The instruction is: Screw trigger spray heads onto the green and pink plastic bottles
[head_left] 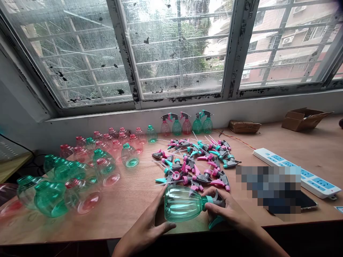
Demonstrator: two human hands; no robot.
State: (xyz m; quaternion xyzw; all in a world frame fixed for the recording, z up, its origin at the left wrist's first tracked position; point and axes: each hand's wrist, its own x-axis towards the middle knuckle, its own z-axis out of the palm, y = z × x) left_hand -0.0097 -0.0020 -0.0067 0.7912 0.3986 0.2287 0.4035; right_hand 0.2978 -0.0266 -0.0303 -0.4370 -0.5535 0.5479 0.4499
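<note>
A clear green spray bottle [183, 203] lies sideways in the air near the table's front edge, its base to the left. My left hand [150, 221] cradles the base end, with fingers behind the bottle and the thumb just below it. At the neck, my right hand [223, 207] is closed around the teal collar and grey spray head of the bottle; a teal trigger points down beneath the fingers. Just beyond both hands lies a heap of loose trigger spray heads [191, 167], grey with pink or teal parts and thin tubes.
On the left stand many open green and pink bottles [50, 200]. Several bottles with spray heads [187, 125] line the windowsill wall. To the right are a white power strip [294, 171], a phone [308, 200] beside a blurred patch, and two cardboard boxes [302, 119].
</note>
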